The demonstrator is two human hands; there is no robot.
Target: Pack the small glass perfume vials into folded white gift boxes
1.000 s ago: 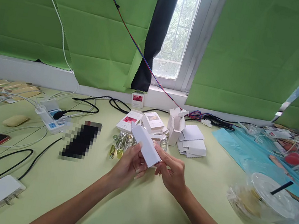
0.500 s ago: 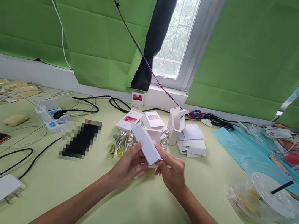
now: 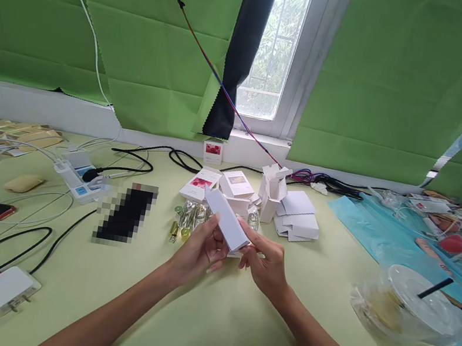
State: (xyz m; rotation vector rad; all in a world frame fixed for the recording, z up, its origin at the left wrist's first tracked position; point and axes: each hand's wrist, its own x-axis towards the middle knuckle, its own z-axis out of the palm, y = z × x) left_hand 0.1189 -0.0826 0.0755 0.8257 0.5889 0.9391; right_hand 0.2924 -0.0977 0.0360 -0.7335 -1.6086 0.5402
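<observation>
A small white cardboard box [image 3: 227, 218] is held tilted between both hands above the table. My left hand [image 3: 199, 246] grips its left side, thumb on the upper face and fingers curled beneath. My right hand [image 3: 265, 262] closes on the near end, with the index finger along the edge. Just beyond lie silvery foil packets [image 3: 188, 213] and small yellow-green vials [image 3: 173, 231], partly hidden by the held box. Behind them are printed white boxes [image 3: 201, 184], an upright open white box [image 3: 272, 195] and a stack of flattened white cartons [image 3: 297, 216].
At the left are a power strip [image 3: 77, 182], a white charger [image 3: 4, 291], tangled cables and a pixelated dark patch [image 3: 125, 214]. To the right, a lidded cup with a straw [image 3: 413, 306] in clear plastic stands beside blue sheeting [image 3: 364, 226]. A window [image 3: 272, 55] is ahead.
My right fingers have shifted slightly at the near end of the box, which now looks flush. Both hands otherwise keep almost the same place.
</observation>
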